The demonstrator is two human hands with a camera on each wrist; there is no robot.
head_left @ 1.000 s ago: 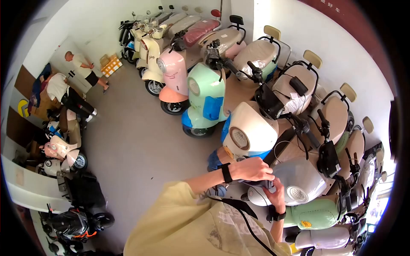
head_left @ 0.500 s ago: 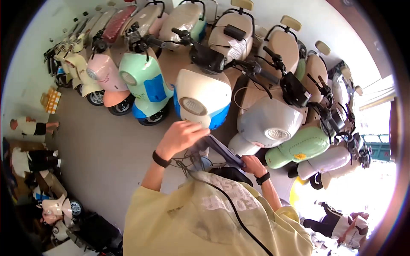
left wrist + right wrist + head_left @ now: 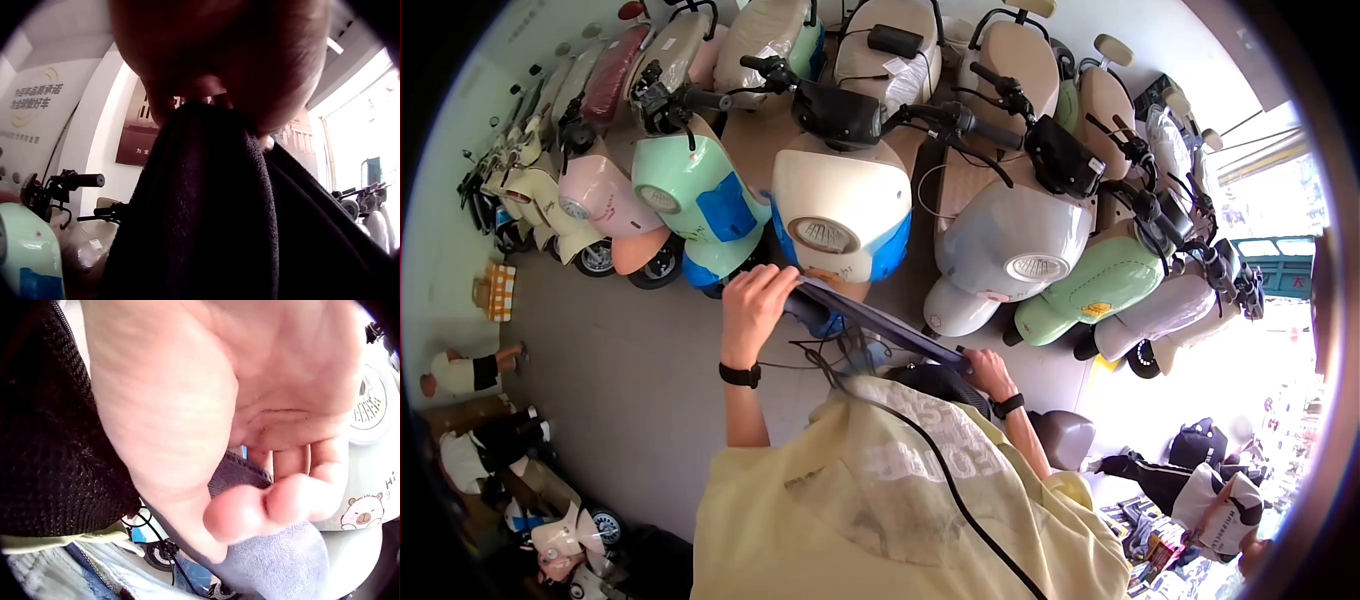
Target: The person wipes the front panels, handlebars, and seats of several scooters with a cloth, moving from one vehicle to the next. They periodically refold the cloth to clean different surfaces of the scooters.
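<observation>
— Both hands are gripping: the left hand (image 3: 755, 300) has its fingers curled over one end of a dark cloth (image 3: 880, 325), and the right hand (image 3: 990, 368) pinches the other end.

— Is the cloth slack or taut?

— Taut. It runs in a straight band from the left hand, which is higher and further forward, down to the right hand close to the chest.

— Where is it relative to the scooters?

— It is held in the air just in front of the cream and blue scooter (image 3: 840, 205), at about the level of its front wheel. Whether it touches the scooter, I cannot tell.

— What do the wrist views add?

— From the left wrist, the cloth bunches up into the hand and fills most of the view. From the right wrist, the fingertips (image 3: 294, 500) fold down onto the cloth, which looks grey-blue there.

— What else is around?

— A grey scooter (image 3: 1010, 250) stands to the right of the cream one and a green scooter (image 3: 690, 195) to its left, in a tight row on the grey floor (image 3: 640, 370). The person wears a yellow shirt (image 3: 900, 510) and a black band on each wrist, with a black cable (image 3: 960, 510) running down the back.
</observation>
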